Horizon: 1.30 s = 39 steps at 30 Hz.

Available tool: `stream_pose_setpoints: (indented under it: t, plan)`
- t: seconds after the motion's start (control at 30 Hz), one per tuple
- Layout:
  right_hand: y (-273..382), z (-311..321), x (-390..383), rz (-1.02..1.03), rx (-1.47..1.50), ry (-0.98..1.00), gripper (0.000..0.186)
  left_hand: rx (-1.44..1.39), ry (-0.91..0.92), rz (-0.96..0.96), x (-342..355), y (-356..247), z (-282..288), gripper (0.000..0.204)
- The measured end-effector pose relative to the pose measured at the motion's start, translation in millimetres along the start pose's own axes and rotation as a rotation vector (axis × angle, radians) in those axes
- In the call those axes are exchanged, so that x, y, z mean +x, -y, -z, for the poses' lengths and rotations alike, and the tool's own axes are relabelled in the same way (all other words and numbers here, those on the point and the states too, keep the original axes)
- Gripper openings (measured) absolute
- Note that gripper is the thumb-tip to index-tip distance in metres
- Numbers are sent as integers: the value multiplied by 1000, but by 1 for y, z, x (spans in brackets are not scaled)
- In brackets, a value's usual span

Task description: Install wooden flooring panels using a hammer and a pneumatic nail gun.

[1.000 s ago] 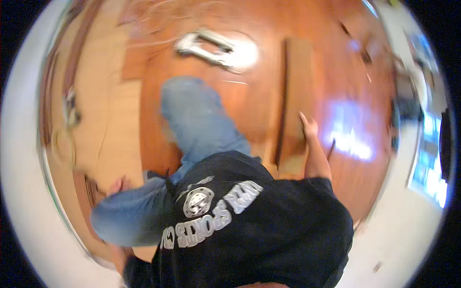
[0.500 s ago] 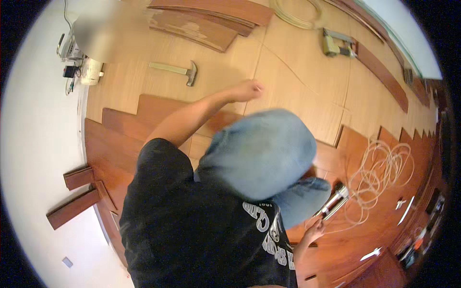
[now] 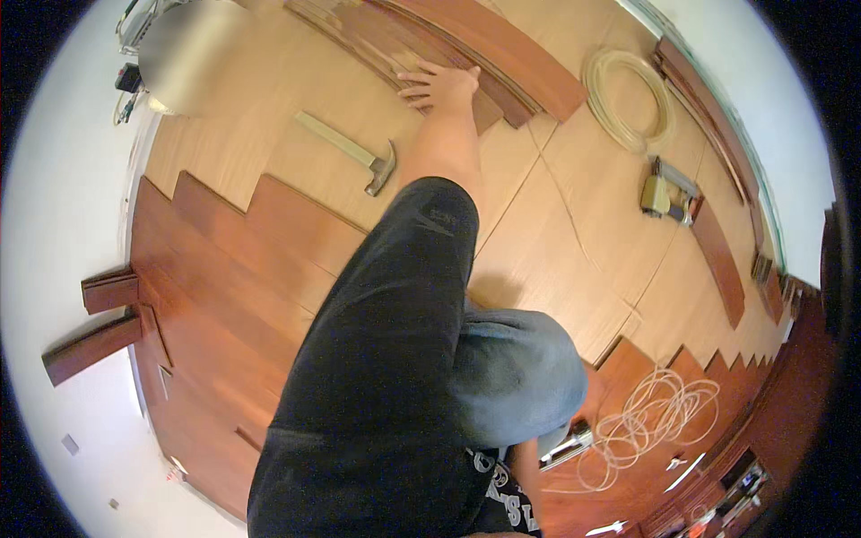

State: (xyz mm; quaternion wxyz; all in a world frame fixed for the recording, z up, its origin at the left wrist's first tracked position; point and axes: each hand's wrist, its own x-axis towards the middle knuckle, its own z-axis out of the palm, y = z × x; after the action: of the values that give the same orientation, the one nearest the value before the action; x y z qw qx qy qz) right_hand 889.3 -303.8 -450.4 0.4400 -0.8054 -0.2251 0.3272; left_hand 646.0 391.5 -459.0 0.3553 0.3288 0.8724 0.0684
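Sweeping across the floor, red-brown laid boards point(image 3: 224, 269) run in steps against pale panels point(image 3: 547, 251)! Up front lie the loose boards point(image 3: 502, 45), stacked; nearer, the bent knee point(image 3: 520, 377), then the hammer point(image 3: 350, 148), apart from the stack. And the hands: left hand point(image 3: 444, 87) over the loose boards, palm down, fingers spread, gripping nothing; right hand hidden behind the knee, its hold impossible to tell. My call: curl those fingers squarely round one board's edges for an even grip.
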Motion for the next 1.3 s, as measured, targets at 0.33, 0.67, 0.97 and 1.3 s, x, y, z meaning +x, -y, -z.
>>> stream_pose_setpoints:
  t: [0.33, 0.67, 0.97, 1.3]
  plan:
    - [22, -40, 0, 150, -298, 142, 43, 25, -188, -50, 18, 74, 57, 119]
    - [111, -41, -12, 112, -259, -63, 36, -1591, 875, -589, -10, 257, 219, 71]
    - [194, -34, 19, 326, 244, -148, 34, -1313, 1435, -725, -230, 230, 272, 85]
    - [327, 65, -40, 433, 1130, 55, 50, -664, 2101, -628, -494, 135, 233, 102]
